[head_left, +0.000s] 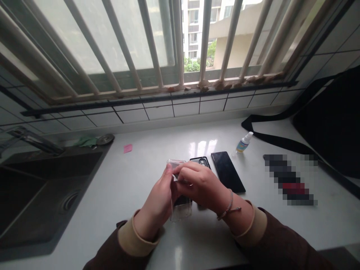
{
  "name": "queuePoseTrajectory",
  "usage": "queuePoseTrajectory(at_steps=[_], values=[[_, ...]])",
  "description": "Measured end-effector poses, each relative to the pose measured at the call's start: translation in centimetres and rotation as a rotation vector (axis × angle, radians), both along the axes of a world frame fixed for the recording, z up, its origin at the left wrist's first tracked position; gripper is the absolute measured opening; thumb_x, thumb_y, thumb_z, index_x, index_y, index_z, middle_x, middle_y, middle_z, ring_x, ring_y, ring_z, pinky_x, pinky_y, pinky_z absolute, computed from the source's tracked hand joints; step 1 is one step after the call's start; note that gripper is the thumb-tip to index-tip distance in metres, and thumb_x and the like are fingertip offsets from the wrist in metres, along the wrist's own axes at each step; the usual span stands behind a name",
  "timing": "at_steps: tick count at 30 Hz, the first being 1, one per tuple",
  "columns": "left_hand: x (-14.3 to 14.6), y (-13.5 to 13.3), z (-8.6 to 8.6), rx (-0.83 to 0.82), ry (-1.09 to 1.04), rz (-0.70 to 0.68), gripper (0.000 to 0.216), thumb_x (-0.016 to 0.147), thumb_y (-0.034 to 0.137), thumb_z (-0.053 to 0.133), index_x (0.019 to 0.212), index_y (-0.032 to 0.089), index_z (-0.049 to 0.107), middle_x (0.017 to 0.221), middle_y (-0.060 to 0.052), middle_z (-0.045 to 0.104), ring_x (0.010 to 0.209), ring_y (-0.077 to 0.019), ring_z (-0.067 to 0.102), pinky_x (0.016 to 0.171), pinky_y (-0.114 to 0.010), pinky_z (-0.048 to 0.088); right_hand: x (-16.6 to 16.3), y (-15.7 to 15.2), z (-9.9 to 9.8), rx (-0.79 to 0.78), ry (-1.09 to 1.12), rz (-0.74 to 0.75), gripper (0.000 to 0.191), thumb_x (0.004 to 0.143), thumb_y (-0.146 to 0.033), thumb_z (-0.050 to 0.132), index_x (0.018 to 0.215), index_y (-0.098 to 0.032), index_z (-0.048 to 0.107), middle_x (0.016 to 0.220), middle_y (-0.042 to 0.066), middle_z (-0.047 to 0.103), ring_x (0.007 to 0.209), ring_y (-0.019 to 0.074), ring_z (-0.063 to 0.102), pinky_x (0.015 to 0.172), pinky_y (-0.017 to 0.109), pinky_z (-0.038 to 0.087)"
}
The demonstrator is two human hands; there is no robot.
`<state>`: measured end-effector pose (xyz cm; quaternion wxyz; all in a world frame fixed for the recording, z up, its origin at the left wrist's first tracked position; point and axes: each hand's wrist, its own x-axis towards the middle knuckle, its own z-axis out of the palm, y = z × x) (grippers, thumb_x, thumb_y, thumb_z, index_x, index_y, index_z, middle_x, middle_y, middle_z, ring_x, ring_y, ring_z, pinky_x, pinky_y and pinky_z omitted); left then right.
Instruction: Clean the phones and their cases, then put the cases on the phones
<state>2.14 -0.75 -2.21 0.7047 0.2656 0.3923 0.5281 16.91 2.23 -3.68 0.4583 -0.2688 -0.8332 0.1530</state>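
Pinching the clear case (180,215) between thumb and fingers, the left hand (158,195) holds it at the middle of the bench (132,176). The right hand (201,180) bends its fingers across the case; whether that grip pinches anything, I cannot tell. On the far side lies a partly hidden black-edged phone (201,161), with a black tablet-like slab (227,171) just right and a spray bottle (243,144) farther right.

There is one clear plastic case (181,212), one black-rimmed panel (201,161), one rectangular black slab (228,172), one white-capped bottle (243,143) and one pink paper square (128,148).
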Motion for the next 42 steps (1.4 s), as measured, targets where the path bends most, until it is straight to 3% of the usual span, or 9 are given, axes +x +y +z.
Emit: queuePoseTrajectory(at_steps=[3,7,13,19,24,31,36,39,42], values=[[0.0,0.2,0.1,0.002,0.036,0.126,0.040,0.107,0.051,0.061,0.124,0.017,0.074,0.130,-0.013,0.074,0.125,-0.0268,0.069,0.100,-0.037,0.061,0.0,0.0,0.2,0.018,0.022,0.049,0.020,0.089,-0.008,0.067,0.085,-0.025,0.056,0.125,0.010,0.078,0.117,0.0245,0.073,0.099,0.040,0.060],[-0.2,0.3,0.6,-0.068,0.077,0.145,0.041,0.101,0.056,0.068,0.118,0.019,0.073,0.113,-0.010,0.075,0.103,-0.0244,0.074,0.089,-0.036,0.062,0.1,-0.2,0.2,-0.054,-0.085,0.049,0.016,0.092,-0.013,0.068,0.088,-0.025,0.058,0.093,0.004,0.078,0.088,0.0204,0.073,0.081,0.032,0.058],[-0.8,0.6,1.1,-0.102,0.083,0.165,0.045,0.105,0.059,0.058,0.128,0.021,0.065,0.096,-0.008,0.074,0.076,-0.0204,0.074,0.076,-0.034,0.061,0.3,-0.9,1.1,-0.086,-0.044,0.140,0.020,0.090,-0.015,0.069,0.083,-0.025,0.054,0.082,0.000,0.070,0.078,0.0157,0.067,0.072,0.025,0.051],[-1.1,0.6,1.3,-0.070,0.052,0.107,0.044,0.107,0.058,0.054,0.131,0.022,0.062,0.101,-0.009,0.074,0.085,-0.0250,0.077,0.077,-0.038,0.063,0.6,-1.4,2.0,-0.494,0.073,0.198,0.015,0.095,-0.024,0.069,0.088,-0.023,0.056,0.074,-0.005,0.063,0.061,0.0106,0.053,0.060,0.023,0.044],[-0.8,0.7,1.2,-0.044,0.028,0.075,0.039,0.112,0.051,0.046,0.128,0.020,0.062,0.108,-0.012,0.075,0.096,-0.0242,0.077,0.088,-0.038,0.063,0.6,-0.4,1.4,-0.704,0.315,0.024,0.023,0.102,-0.037,0.066,0.089,-0.023,0.053,0.069,-0.006,0.056,0.060,0.0112,0.049,0.056,0.023,0.040],[-0.9,0.4,1.0,-0.096,0.069,-0.037,0.047,0.109,0.057,0.050,0.130,0.018,0.063,0.098,-0.014,0.075,0.090,-0.0258,0.075,0.090,-0.043,0.062,1.3,0.0,1.9,-0.458,0.383,-0.329,0.020,0.102,-0.036,0.067,0.090,-0.023,0.057,0.078,0.000,0.069,0.068,0.0152,0.066,0.066,0.027,0.053],[-0.8,0.4,0.4,-0.074,0.023,0.027,0.042,0.108,0.054,0.055,0.119,0.017,0.073,0.108,-0.012,0.077,0.098,-0.0229,0.074,0.092,-0.034,0.061,0.2,-0.7,0.9,-0.211,-0.029,-0.055,0.013,0.096,-0.014,0.065,0.104,-0.024,0.065,0.103,0.006,0.080,0.094,0.0207,0.076,0.083,0.030,0.057],[-0.7,0.6,0.3,-0.112,0.059,0.154,0.036,0.108,0.049,0.059,0.111,0.017,0.074,0.103,-0.009,0.076,0.096,-0.0213,0.074,0.089,-0.032,0.061,-0.1,-0.8,0.5,-0.165,-0.157,0.048,0.028,0.094,-0.012,0.066,0.120,-0.023,0.065,0.100,0.004,0.079,0.089,0.0196,0.074,0.080,0.028,0.055],[-0.6,0.6,0.6,-0.149,0.117,0.172,0.035,0.108,0.048,0.057,0.114,0.017,0.072,0.100,-0.009,0.077,0.091,-0.0211,0.075,0.085,-0.032,0.061,0.1,-0.9,0.8,-0.170,-0.184,0.072,0.018,0.092,-0.013,0.068,0.107,-0.023,0.065,0.091,0.001,0.075,0.078,0.0171,0.070,0.072,0.026,0.050]])
